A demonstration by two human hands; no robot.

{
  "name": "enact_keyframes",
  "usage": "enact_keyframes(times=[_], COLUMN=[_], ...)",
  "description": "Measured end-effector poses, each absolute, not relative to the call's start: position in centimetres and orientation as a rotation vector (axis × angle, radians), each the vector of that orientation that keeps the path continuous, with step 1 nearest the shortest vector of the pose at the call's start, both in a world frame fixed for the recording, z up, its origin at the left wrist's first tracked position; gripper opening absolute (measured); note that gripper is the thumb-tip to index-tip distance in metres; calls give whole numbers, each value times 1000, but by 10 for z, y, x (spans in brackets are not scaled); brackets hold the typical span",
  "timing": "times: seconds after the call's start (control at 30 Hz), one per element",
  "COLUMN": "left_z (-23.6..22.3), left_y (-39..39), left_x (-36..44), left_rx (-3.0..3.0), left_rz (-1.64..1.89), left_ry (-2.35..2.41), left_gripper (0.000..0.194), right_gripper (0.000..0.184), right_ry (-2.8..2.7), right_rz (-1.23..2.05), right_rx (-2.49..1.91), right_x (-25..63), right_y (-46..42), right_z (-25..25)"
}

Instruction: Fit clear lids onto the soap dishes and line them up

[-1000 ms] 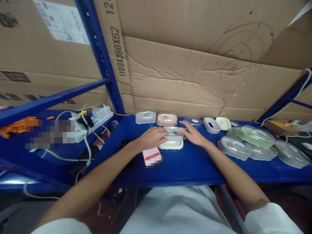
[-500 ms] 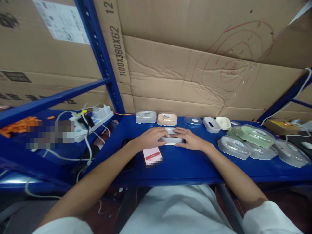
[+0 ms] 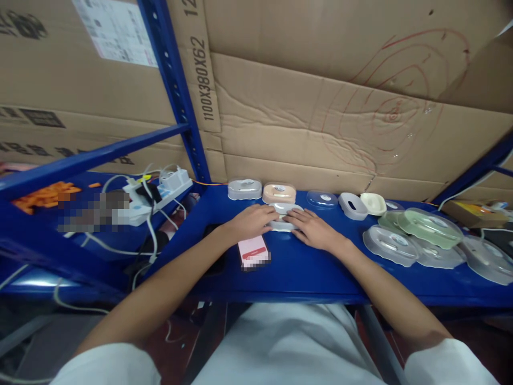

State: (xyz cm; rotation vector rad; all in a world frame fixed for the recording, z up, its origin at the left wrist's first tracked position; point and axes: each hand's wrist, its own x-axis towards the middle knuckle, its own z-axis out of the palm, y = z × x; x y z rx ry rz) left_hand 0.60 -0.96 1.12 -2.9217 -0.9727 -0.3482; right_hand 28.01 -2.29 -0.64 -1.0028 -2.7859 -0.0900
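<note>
A light grey soap box with a clear lid (image 3: 284, 226) sits on the blue shelf in front of me. My left hand (image 3: 253, 221) holds its left side, fingers reaching over the lid. On the other side my right hand (image 3: 315, 228) grips it, with fingers bent over the top and the thumb low at the near edge. Much of the box is hidden under the fingers. Just behind it stands a peach soap box (image 3: 279, 193), and a grey soap box (image 3: 244, 190) is further left. A phone with a pink screen (image 3: 252, 250) lies below my left hand.
A blue lid or box (image 3: 321, 200), a white tray (image 3: 353, 206) and a cream tray (image 3: 373, 203) line the back. Green lids (image 3: 433, 227) and clear lids (image 3: 390, 246) are piled at right. A power strip (image 3: 172, 190) with cables is at left, beside the blue post (image 3: 170, 80).
The view has shifted slightly. My fingers have moved a little over the lid of the soap box, the right hand's reaching further across. The box stays in place on the shelf.
</note>
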Motion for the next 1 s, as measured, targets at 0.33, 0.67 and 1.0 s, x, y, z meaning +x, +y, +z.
enact_keyframes(times=[0.33, 0.67, 1.0], left_z=[10, 15, 20], left_y=[-11, -13, -16], left_x=[4, 0, -1], left_rx=[-2948, -2767, -2821], left_rz=[-435, -311, -269], left_ry=[-1012, -1139, -1215], left_gripper=[22, 49, 43], right_gripper=[63, 72, 69], right_ry=[-2318, -2390, -2358], right_rz=[-32, -99, 272], right_rx=[-1461, -1505, -1271], right_x=[328, 347, 351], right_y=[29, 33, 34], right_z=[-24, -31, -20])
